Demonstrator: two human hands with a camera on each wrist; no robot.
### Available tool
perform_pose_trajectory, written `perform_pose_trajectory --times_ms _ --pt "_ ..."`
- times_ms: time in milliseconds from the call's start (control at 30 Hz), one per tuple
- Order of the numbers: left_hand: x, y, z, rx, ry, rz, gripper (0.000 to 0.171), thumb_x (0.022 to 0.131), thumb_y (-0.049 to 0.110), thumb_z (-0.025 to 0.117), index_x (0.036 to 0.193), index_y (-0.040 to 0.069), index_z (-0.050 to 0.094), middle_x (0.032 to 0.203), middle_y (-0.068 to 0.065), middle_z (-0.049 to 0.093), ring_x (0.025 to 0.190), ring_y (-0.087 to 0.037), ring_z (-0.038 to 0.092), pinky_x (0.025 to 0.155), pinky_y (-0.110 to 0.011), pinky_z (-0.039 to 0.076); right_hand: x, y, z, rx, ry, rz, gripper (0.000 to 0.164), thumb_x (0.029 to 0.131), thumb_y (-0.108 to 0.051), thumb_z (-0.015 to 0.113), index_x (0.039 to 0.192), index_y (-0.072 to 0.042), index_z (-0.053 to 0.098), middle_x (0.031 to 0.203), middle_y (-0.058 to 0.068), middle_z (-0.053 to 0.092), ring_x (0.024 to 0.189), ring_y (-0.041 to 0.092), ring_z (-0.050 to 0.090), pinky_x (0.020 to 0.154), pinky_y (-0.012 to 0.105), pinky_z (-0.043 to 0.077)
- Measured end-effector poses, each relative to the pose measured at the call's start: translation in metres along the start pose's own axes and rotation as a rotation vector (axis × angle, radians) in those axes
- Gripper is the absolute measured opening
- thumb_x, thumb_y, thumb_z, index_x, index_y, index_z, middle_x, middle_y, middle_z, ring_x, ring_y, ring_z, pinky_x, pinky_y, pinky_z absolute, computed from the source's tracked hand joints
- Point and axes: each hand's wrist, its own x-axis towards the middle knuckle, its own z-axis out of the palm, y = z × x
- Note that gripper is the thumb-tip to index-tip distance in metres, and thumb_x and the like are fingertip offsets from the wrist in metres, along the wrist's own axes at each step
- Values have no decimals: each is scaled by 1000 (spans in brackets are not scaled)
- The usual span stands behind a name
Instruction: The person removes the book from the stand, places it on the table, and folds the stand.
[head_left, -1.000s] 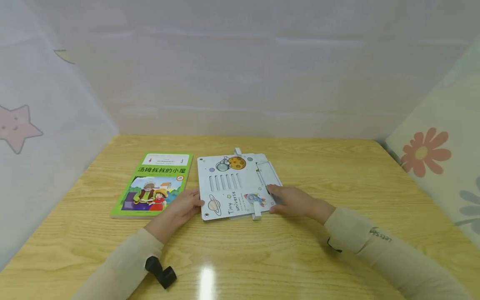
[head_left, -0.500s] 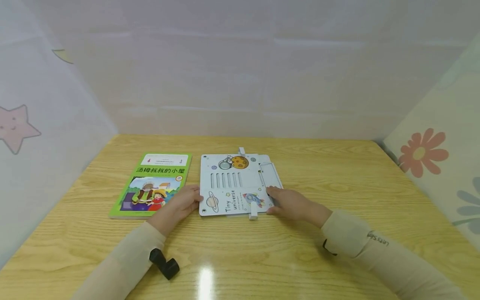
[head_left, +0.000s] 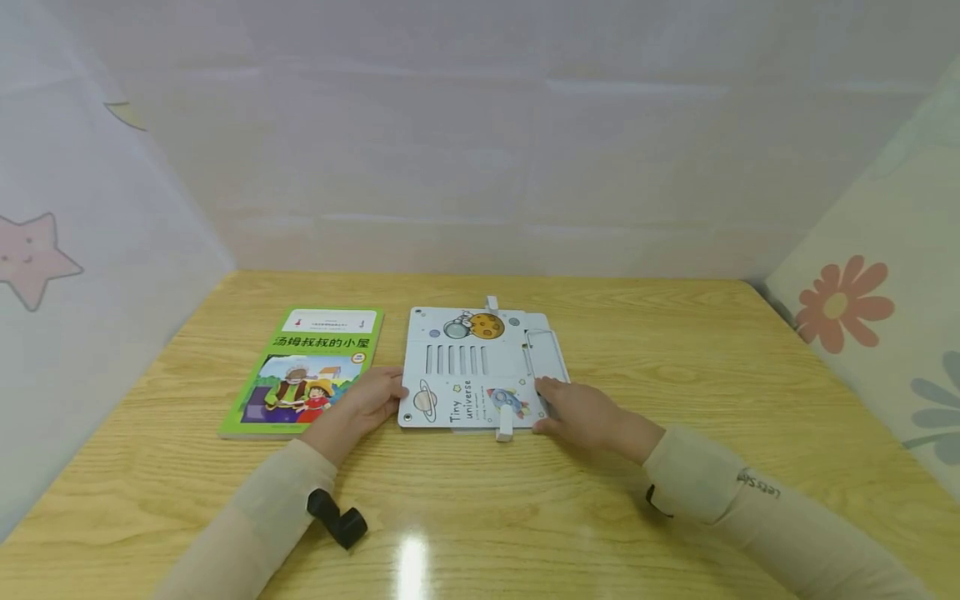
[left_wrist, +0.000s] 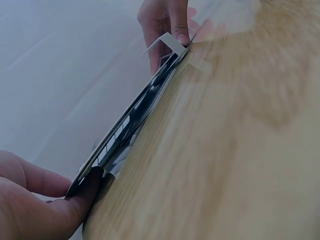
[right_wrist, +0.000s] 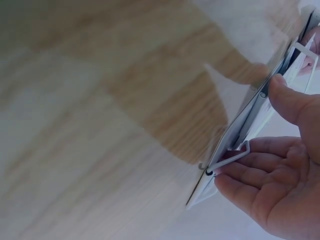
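Note:
A folded white book stand [head_left: 442, 329], printed with planets, a rocket and the words "Tiny universe", lies on the wooden table. Page clips [head_left: 504, 426] stick out at its near and far edges. My left hand [head_left: 375, 400] pinches the stand's left edge; in the left wrist view its thumb and a finger lie on either side of the thin panel. At the right end, my right hand [head_left: 585, 414] holds the stand by the near corner. The right wrist view shows its thumb on the panel's edge and the fingers near the bent wire support [right_wrist: 235, 159].
A green picture book [head_left: 311, 371] with Chinese lettering lies flat left of the stand, partly behind the left forearm. Cloth walls [head_left: 480, 167] rise at the back and both sides of the table [head_left: 675, 350]. A black strap [head_left: 337, 518] hangs from the left sleeve.
The stand has turned slightly clockwise and shifted a little to the right, its near edge now more level. Both hands have kept hold of it; the book has stayed in place.

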Motion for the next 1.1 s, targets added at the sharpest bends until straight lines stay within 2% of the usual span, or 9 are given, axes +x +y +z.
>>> perform_pose_trajectory --times_ms 400,633,800,933,1033,1100 --pt "3 -1 -2 5 16 0 51 78 -18 33 127 -16 22 131 -27 28 118 -33 31 93 -36 32 2 -1 0 -16 -7 25 67 80 -36 58 122 11 39 123 25 41 113 35 39 91 42 34" --pt "4 -3 -4 15 3 4 50 79 -18 33 128 -16 22 130 -27 29 117 -33 32 92 -36 33 3 -5 -7 44 -29 17 76 75 -38 64 126 10 34 130 23 33 119 34 30 97 42 25" --pt "5 -2 -4 10 6 2 50 79 -17 32 128 -15 22 131 -26 29 117 -32 32 92 -36 33 7 -12 -13 121 -11 -31 79 74 -41 64 128 7 34 132 19 32 121 29 28 98 38 23" --pt "4 -1 -4 9 -1 4 51 79 -17 32 128 -15 21 131 -27 29 117 -33 32 92 -37 34 12 -21 -13 145 -4 -73 76 72 -44 65 124 5 41 128 17 39 118 26 34 96 35 29" --pt "4 -1 -3 7 -6 5 51 79 -18 31 128 -15 21 131 -27 28 118 -33 31 92 -37 33 16 -27 -11 154 -13 -57 74 70 -45 66 123 3 44 126 14 42 115 22 38 93 33 32" --pt "4 -2 -3 6 -7 5 51 79 -18 31 128 -16 20 131 -27 28 118 -33 31 92 -37 33 18 -29 -9 163 -17 -45 71 70 -45 66 120 0 46 122 10 47 107 18 46 88 30 37"
